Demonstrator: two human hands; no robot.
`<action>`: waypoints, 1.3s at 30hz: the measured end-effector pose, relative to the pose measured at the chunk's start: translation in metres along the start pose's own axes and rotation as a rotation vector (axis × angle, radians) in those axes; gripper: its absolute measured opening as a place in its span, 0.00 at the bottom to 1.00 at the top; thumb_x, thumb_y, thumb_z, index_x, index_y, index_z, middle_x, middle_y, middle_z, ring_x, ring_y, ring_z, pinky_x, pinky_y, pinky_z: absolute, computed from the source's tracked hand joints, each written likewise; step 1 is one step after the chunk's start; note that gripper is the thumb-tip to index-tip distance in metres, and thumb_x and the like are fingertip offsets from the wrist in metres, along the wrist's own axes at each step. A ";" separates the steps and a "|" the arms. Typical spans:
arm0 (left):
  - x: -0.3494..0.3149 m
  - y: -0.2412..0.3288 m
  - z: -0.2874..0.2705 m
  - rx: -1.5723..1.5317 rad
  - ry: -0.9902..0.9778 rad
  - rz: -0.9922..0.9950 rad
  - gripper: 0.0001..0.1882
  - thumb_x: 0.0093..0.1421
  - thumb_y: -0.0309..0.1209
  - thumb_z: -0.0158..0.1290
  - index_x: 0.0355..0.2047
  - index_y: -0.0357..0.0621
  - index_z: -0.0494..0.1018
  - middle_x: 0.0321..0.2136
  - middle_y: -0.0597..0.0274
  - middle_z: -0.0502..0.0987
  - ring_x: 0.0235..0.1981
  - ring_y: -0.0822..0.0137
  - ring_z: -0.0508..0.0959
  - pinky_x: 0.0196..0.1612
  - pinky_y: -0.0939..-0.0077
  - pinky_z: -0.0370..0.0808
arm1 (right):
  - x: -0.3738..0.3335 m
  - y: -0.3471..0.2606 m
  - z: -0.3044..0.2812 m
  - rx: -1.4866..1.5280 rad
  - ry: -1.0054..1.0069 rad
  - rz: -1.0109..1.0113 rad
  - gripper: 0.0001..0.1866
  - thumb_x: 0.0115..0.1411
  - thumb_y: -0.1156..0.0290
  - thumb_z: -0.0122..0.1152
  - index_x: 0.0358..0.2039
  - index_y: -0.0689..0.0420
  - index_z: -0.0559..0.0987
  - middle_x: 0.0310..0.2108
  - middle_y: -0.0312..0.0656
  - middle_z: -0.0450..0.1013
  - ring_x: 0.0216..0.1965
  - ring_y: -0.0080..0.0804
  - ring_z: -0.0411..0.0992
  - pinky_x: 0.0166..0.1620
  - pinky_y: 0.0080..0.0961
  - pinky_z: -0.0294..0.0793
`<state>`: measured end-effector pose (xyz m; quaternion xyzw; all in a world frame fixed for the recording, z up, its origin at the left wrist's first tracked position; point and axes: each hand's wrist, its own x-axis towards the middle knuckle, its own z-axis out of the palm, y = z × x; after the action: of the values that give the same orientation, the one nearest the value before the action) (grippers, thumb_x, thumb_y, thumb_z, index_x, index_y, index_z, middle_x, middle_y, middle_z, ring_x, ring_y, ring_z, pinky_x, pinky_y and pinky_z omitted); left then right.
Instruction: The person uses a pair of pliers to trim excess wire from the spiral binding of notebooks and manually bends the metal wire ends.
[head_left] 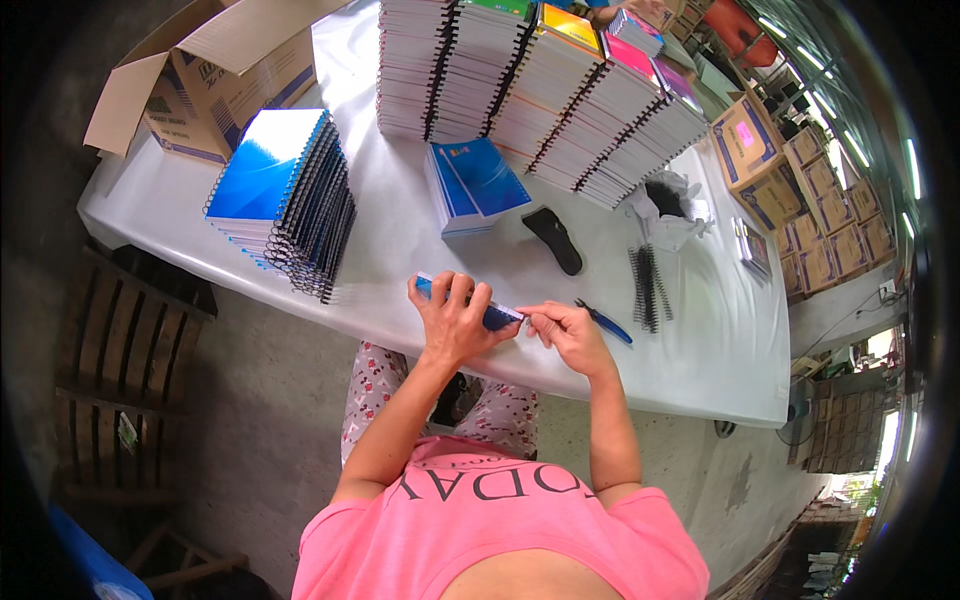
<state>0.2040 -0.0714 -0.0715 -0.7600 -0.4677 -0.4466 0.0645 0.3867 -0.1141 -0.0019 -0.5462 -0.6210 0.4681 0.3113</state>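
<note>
My left hand (pixel 455 318) is wrapped over a blue-covered notebook (pixel 500 317), held on edge above the table's front side. At the notebook's right end, the fingers of my right hand (pixel 566 334) are pinched together; whatever sits between them is too small to make out. Just right of that hand lies a pair of blue-handled pliers (pixel 606 322). Beyond my hands stands a short stack of blue notebooks (pixel 480 185) without visible coils. A dark, sole-shaped object (pixel 552 240) rests beside it. Several black binding coils (pixel 648 288) lie farther right.
Coil-bound blue notebooks (pixel 270 180) form a tall stack at left, before an open carton (pixel 225 85). Tall notebook piles (pixel 560 100) line the white table's (pixel 390 240) far side. A plastic bag (pixel 675 210) holds dark coils. Cartons (pixel 750 155) stand at right, a wooden rack (pixel 125 370) at left.
</note>
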 end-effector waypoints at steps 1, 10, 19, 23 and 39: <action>0.000 0.000 0.000 0.008 -0.005 -0.001 0.29 0.36 0.61 0.60 0.25 0.49 0.69 0.30 0.63 0.66 0.41 0.58 0.65 0.45 0.45 0.55 | 0.000 -0.003 0.001 -0.009 0.004 0.037 0.13 0.60 0.71 0.57 0.45 0.56 0.78 0.25 0.39 0.73 0.25 0.23 0.70 0.30 0.19 0.69; 0.002 -0.004 -0.019 -0.036 -0.145 0.037 0.31 0.40 0.61 0.59 0.33 0.50 0.70 0.33 0.63 0.67 0.41 0.59 0.66 0.45 0.50 0.57 | -0.007 -0.006 0.000 -0.331 0.132 -0.195 0.19 0.61 0.70 0.55 0.53 0.56 0.72 0.23 0.41 0.73 0.25 0.22 0.71 0.29 0.22 0.70; 0.005 -0.007 -0.023 -0.099 -0.162 0.045 0.30 0.39 0.58 0.62 0.31 0.47 0.70 0.37 0.59 0.67 0.42 0.57 0.66 0.44 0.54 0.59 | 0.050 0.038 -0.046 -0.649 0.429 -0.176 0.20 0.58 0.65 0.56 0.51 0.56 0.73 0.33 0.49 0.76 0.33 0.43 0.76 0.36 0.31 0.74; 0.009 -0.007 -0.025 -0.139 -0.175 0.042 0.30 0.39 0.59 0.62 0.29 0.46 0.69 0.40 0.57 0.67 0.44 0.56 0.65 0.45 0.55 0.59 | 0.061 0.045 -0.056 -0.959 0.364 -0.034 0.19 0.55 0.66 0.57 0.47 0.59 0.75 0.37 0.49 0.77 0.37 0.44 0.76 0.41 0.33 0.73; 0.013 -0.016 -0.034 -0.275 -0.289 0.021 0.28 0.39 0.56 0.61 0.29 0.47 0.70 0.44 0.57 0.67 0.49 0.54 0.65 0.52 0.51 0.58 | 0.028 0.050 -0.010 0.362 -0.120 -0.330 0.08 0.49 0.76 0.61 0.31 0.61 0.83 0.41 0.56 0.76 0.47 0.45 0.74 0.60 0.41 0.61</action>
<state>0.1729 -0.0717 -0.0474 -0.8228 -0.3986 -0.3918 -0.1030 0.4096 -0.0862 -0.0480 -0.3438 -0.6252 0.5462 0.4388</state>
